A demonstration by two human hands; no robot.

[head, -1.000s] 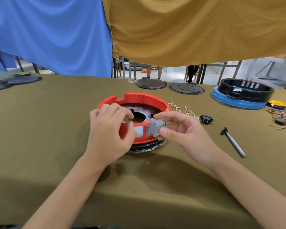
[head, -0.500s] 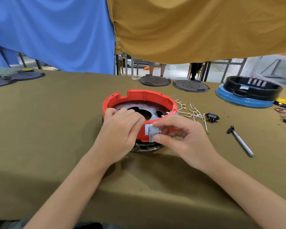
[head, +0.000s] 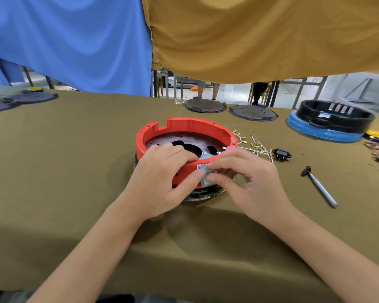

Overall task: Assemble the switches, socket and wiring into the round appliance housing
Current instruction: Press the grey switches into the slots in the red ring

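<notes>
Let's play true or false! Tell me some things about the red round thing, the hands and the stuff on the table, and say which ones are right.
1. The round red plastic housing sits on the olive-brown table cloth. True.
2. The right hand holds the silver metal screwdriver. False: the screwdriver lies on the cloth; the hand pinches the small grey switch at the housing's near wall.
3. The left hand rests on the housing's near rim. True.
4. The small black socket is fitted in the housing. False: it lies beside it.
</notes>
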